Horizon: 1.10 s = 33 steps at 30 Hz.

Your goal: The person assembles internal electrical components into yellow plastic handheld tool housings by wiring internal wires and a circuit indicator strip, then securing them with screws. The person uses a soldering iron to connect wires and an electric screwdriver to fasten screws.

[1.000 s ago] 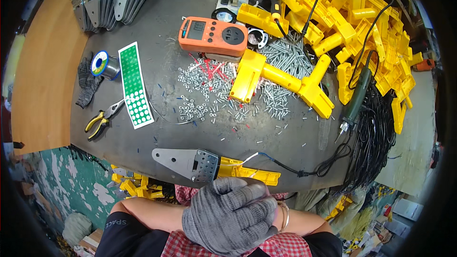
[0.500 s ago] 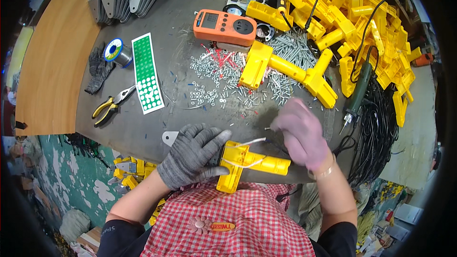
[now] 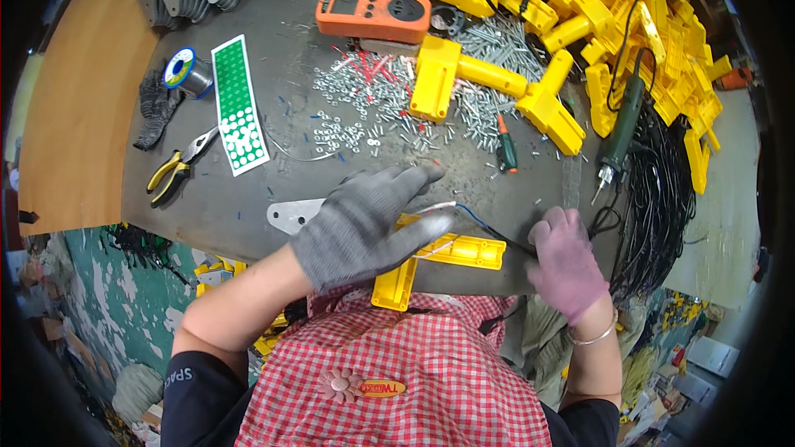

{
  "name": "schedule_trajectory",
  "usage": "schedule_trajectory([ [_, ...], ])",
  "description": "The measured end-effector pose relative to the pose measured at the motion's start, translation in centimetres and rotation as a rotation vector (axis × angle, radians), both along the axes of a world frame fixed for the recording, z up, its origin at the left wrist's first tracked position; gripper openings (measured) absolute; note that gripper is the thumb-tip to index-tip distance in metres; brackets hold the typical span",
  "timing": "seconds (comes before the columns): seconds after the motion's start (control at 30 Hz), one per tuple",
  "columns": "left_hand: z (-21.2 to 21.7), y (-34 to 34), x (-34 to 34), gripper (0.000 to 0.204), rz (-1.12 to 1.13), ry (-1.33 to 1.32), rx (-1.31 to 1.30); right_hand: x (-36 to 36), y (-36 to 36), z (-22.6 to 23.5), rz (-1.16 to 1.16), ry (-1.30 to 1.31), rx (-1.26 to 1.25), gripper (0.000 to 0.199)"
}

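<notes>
My left hand (image 3: 364, 219), in a grey knit glove, reaches over a yellow plastic housing half (image 3: 476, 252) at the table's near edge. Its fingers are stretched, with the thumb lying across the housing. A white wire (image 3: 437, 208) and a blue wire (image 3: 476, 217) come out beside the thumb. From them a black cable (image 3: 520, 245) runs to my right hand (image 3: 570, 265), in a pink glove, whose curled fingers close on it. A grey metal plate (image 3: 291, 215) with holes pokes out beyond my left hand. The housing's middle is hidden under that hand.
Loose screws and nuts (image 3: 356, 91) spread beyond the hands, with a green-handled screwdriver (image 3: 507, 147) beside them. An orange meter (image 3: 373, 12) stands behind. Yellow housings (image 3: 629, 25) pile up at far right, near a green electric screwdriver (image 3: 623, 136). Pliers (image 3: 178, 170) and solder wire (image 3: 189, 74) lie left.
My right hand has moved right and down, and the green-handled screwdriver now shows. My left hand has shifted rightward over the housing. The whole view has shifted, so table things appear higher and farther left.
</notes>
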<state>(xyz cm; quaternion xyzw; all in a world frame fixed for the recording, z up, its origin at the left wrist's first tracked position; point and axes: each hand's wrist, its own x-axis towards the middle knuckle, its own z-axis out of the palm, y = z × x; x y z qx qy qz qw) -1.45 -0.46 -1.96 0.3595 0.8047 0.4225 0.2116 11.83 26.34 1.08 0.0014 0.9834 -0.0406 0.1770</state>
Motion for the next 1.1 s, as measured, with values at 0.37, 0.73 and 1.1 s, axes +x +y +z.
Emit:
schedule_trajectory([
  [0.37,2.8,1.2,-0.5,0.028,0.131,-0.823,0.096,1.2,-1.8,0.1,-0.242,0.222,-0.551,0.034],
  [0.73,-2.1,1.0,3.4,0.018,-0.009,0.355,-0.024,-0.6,0.9,-2.8,-0.046,0.237,-0.447,0.013],
  [1.1,-3.0,2.3,4.2,0.021,-0.022,0.744,-0.192,-0.7,-0.4,-1.6,0.043,0.322,-0.134,0.013],
])
